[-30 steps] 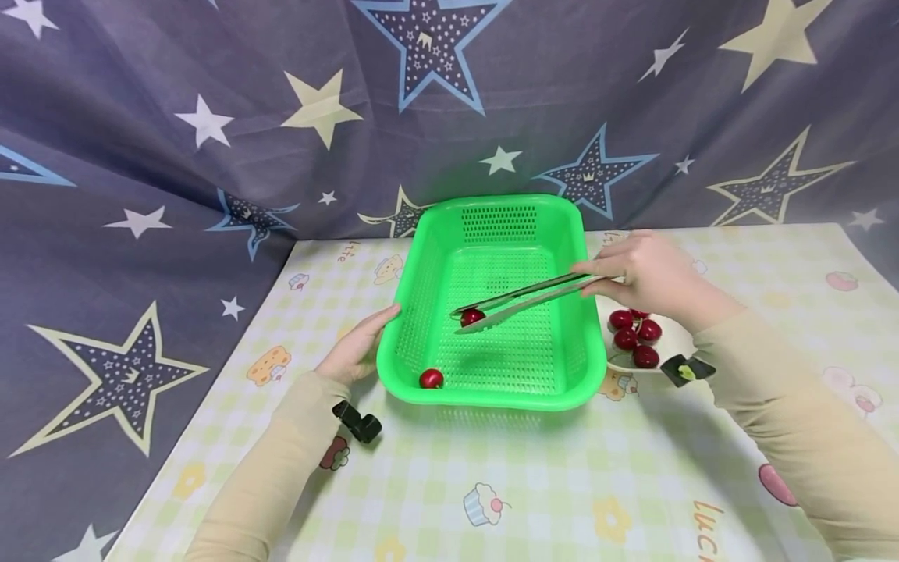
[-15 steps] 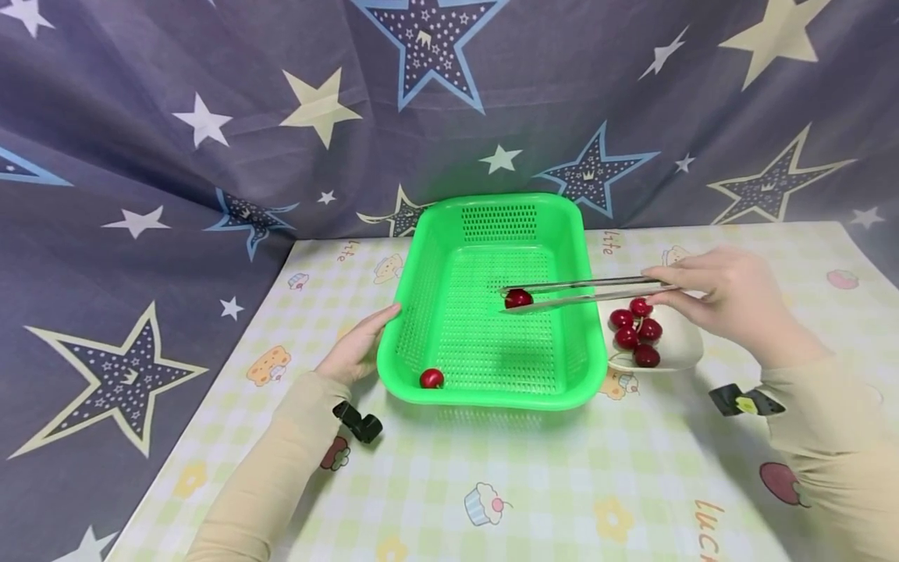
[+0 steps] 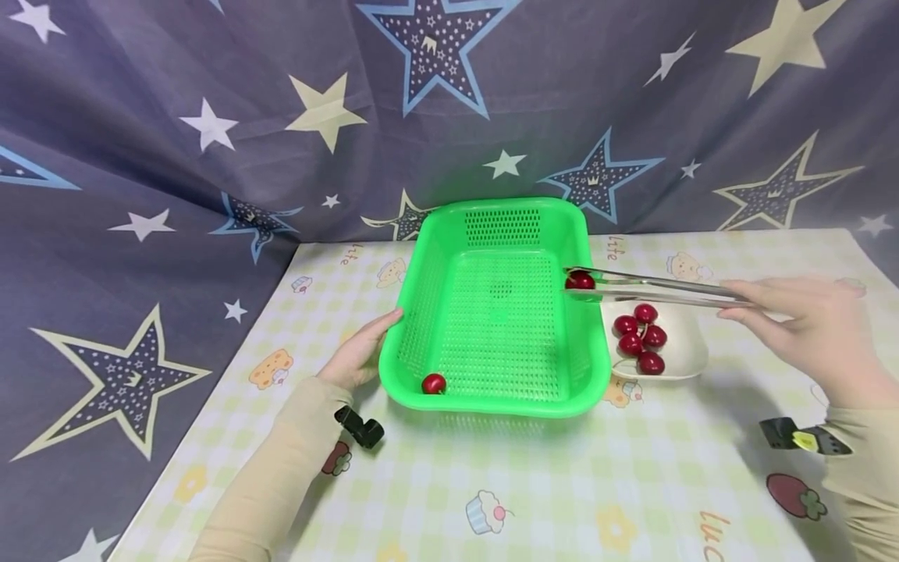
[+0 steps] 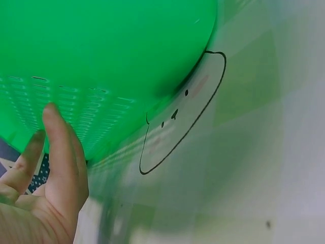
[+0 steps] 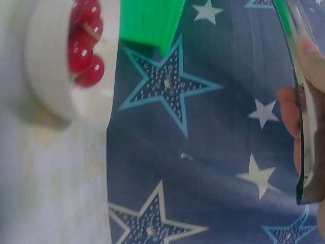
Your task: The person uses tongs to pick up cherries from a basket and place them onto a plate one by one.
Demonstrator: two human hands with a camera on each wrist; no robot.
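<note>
My right hand [image 3: 808, 332] grips metal tongs [image 3: 688, 286] near their rear end. Between the tips of the tongs is a dark red cherry [image 3: 580, 281], which overlaps the right wall of a green plastic basket [image 3: 492, 404] in the head view. One more cherry [image 3: 433, 383] lies in the basket's near left corner. My left hand [image 3: 358, 355] is at the basket's left side, its fairly straight fingers [image 4: 58, 137] against the slotted wall in the left wrist view. Right of the basket, a white bowl [image 3: 687, 343] holds several cherries [image 5: 91, 71], some with stems.
A checked tablecloth [image 3: 562, 476] with printed cartoons covers the table. Behind and to the left hangs a dark curtain [image 3: 253, 148] with stars, close to the basket's far end. The bowl stands right beside the basket, under the tongs.
My right hand has moved to the right with the tongs, bringing the pinched cherry from over the basket's middle to its right wall. The left hand and the basket have stayed in place.
</note>
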